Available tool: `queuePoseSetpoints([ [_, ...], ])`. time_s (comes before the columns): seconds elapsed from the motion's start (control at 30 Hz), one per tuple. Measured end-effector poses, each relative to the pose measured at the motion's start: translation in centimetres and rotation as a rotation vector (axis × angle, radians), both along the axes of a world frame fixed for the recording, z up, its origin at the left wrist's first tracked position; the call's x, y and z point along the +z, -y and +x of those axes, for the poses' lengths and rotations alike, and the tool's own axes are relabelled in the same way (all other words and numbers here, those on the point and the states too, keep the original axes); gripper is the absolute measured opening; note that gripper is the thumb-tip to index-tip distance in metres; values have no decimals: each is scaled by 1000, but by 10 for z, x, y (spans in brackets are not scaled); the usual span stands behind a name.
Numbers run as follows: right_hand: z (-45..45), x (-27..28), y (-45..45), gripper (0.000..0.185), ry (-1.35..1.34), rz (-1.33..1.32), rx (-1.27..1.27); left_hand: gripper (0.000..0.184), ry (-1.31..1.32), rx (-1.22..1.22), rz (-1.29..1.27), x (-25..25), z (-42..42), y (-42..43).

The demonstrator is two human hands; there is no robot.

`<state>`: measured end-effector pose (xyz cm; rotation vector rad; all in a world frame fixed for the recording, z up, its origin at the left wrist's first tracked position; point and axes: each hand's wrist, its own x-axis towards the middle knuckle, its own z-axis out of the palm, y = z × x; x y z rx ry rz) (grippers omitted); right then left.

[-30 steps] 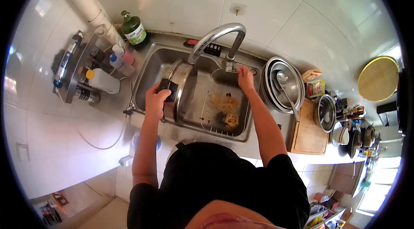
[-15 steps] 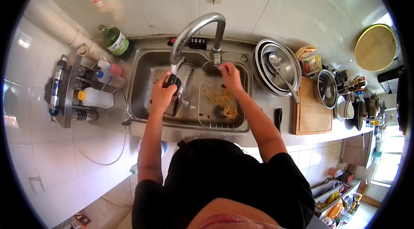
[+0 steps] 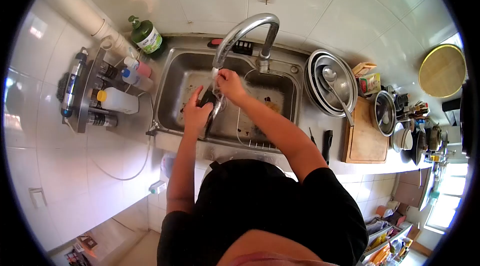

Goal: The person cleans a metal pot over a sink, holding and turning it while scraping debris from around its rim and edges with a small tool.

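Note:
Water runs from the curved metal faucet (image 3: pixel 264 64) over both my hands in the double sink (image 3: pixel 176 73). My left hand (image 3: pixel 196 110) is around a black object (image 3: pixel 207 98) under the stream; its exact kind does not show. Right against it, my right hand (image 3: pixel 230 87) has its fingers bent together in the water. Whatever those fingers hold, if anything, is hidden. Beneath the hands, splashing water blurs the divider between the basins. Dark scraps lie in both basins, and my right forearm partly covers a yellowish patch in the right one.
Nested metal bowls (image 3: pixel 313 93) with a ladle (image 3: pixel 330 74) stand right of the sink, beside a wooden cutting board (image 3: pixel 364 138). A black-handled tool (image 3: pixel 327 146) lies on the counter. Left are a green pump bottle (image 3: pixel 148 39) and a white jug (image 3: pixel 120 102).
My right hand has moved left from the right basin into the water stream, meeting my left hand. My left hand has dropped slightly below the spout with the black object. The view has shifted.

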<state>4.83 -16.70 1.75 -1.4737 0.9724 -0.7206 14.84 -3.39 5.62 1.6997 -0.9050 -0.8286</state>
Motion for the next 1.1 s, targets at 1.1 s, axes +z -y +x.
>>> queuePoseSetpoints([
  [1.1,-214,-75,81,4,783,573,-570,59,-356,4,-306,42,-15,5],
])
